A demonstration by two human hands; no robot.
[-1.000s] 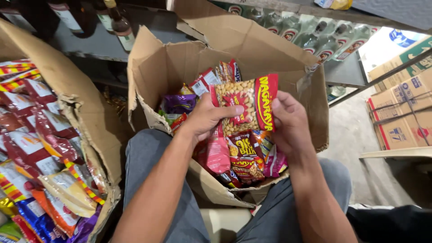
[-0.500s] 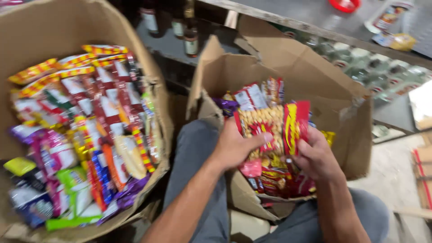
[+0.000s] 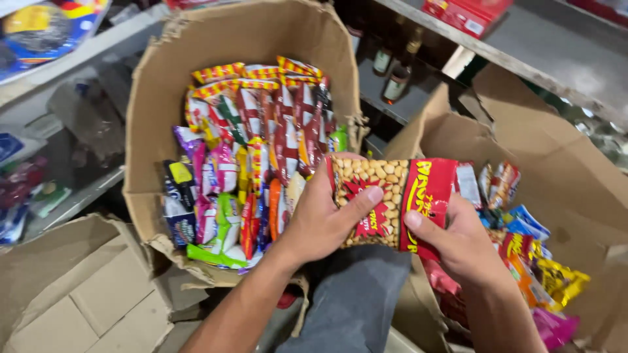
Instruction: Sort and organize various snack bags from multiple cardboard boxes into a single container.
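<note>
Left of the peanut packet point(image 3: 391, 204), the torn cardboard box point(image 3: 147, 163) is packed tight with upright snack packs point(image 3: 255, 157), so a packet pushed in there could, I judge, buckle the row or tip the sagging front edge. The left hand point(image 3: 320, 219) and right hand point(image 3: 458, 238) both have fingers clamped on the packet, held level between the two boxes. Right of the packet, loose snacks point(image 3: 530, 255) lie heaped in the second box point(image 3: 575, 170); its far corner is poorly seen.
</note>
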